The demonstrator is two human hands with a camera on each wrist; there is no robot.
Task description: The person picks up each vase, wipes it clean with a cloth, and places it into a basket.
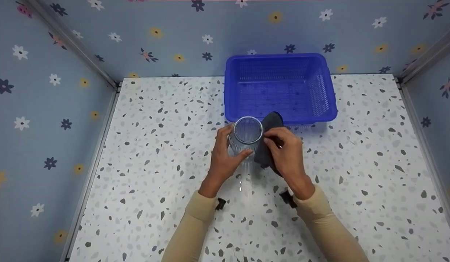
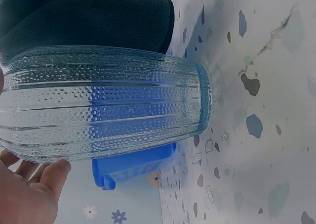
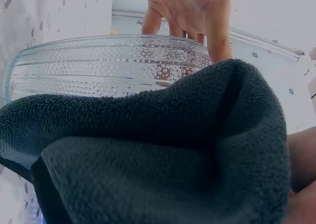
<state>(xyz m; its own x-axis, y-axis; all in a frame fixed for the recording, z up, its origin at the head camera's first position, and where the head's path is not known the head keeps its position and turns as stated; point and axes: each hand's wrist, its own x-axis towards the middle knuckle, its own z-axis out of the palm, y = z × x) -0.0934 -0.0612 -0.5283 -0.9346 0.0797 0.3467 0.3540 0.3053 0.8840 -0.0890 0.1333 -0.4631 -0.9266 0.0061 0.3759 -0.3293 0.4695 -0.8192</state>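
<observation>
A clear glass vase [image 1: 244,146] with ribbed, dimpled sides and a round open mouth stands upright in front of my body. My left hand [image 1: 225,158] holds it by the upper part, thumb on the near side and fingers round the left. In the left wrist view the vase [image 2: 128,105] narrows toward its base, close to the tabletop. My right hand [image 1: 289,153] pinches a dark grey cloth [image 1: 262,154] just right of the mouth. The folded cloth [image 3: 148,174] lies along the glass in the right wrist view and hides part of it.
Behind the vase, a blue plastic basket [image 1: 325,118] with slotted sides sits against the back wall. The table [image 1: 156,145] has a white speckled top. Flower-patterned panels [image 1: 112,47] enclose it at the back and both sides.
</observation>
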